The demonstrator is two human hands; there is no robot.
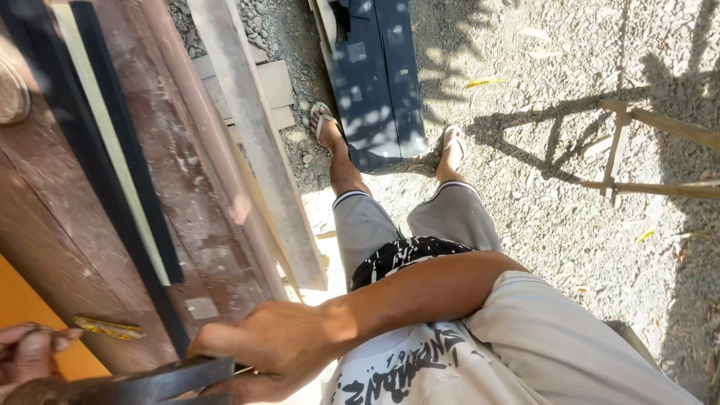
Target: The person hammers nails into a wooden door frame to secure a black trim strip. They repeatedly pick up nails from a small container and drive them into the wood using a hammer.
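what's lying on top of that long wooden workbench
On the wooden workbench lie long black strips flanking a pale strip. Their near ends vanish behind the right hand.

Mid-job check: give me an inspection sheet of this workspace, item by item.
Surface: worn reddish wooden bench, dusty.
Job's things: dark flat tool gripped by right hand; yellowish scrap on the bench near left hand.
Clutter: black and pale strips, leaning planks, dark panel on the ground.
Grippers: right closed on tool; left fingers curled, hold unclear.
Cables: nothing seen.
Surroundings: sunlit gravel, wooden frame at right.
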